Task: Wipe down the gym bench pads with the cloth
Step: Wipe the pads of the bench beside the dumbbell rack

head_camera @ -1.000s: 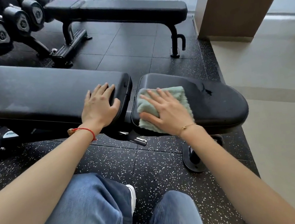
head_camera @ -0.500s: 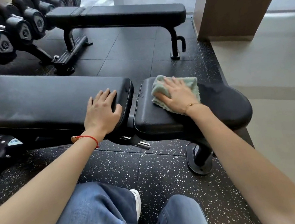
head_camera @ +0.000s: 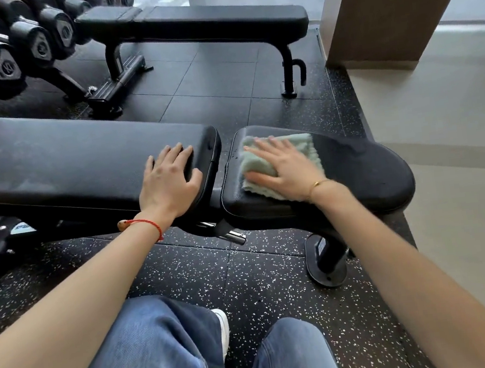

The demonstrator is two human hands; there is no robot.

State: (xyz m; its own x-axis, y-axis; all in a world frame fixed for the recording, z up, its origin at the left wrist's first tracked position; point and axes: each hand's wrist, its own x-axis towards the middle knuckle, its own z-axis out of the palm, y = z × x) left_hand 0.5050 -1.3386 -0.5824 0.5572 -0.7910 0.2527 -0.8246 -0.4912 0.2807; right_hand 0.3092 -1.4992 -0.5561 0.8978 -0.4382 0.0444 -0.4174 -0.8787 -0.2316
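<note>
A black gym bench stands across the view with a long back pad (head_camera: 65,166) on the left and a shorter seat pad (head_camera: 367,168) on the right. A pale green cloth (head_camera: 300,146) lies on the left part of the seat pad. My right hand (head_camera: 286,167) presses flat on the cloth with straight, spread fingers. My left hand (head_camera: 170,179) rests flat on the right end of the back pad, fingers straight. A narrow gap separates the two pads between my hands.
A second black bench (head_camera: 215,22) stands behind. A rack of dumbbells (head_camera: 6,60) fills the far left. A wooden pillar (head_camera: 390,6) rises at the back right beside light flooring. My knees in blue jeans (head_camera: 153,363) are below, over the speckled rubber floor (head_camera: 262,279).
My right hand slid the cloth from the seat pad's near left up to its far edge, then back toward the middle left. My left hand stayed on the back pad.
</note>
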